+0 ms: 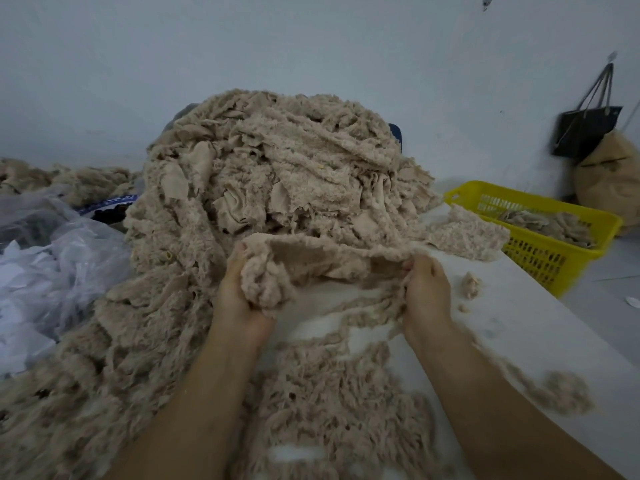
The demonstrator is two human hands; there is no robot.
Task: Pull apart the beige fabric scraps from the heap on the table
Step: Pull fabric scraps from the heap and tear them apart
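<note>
Beige heap [277, 161] piled centre-left on white table [519, 323]. Just in front: left hand [239, 299] clutching bunched end of one scrap [329, 258], long axis left–right and level, far end pinched by right hand [427, 289], hands apart. Yellow basket [536, 263] beside table, right.
</note>
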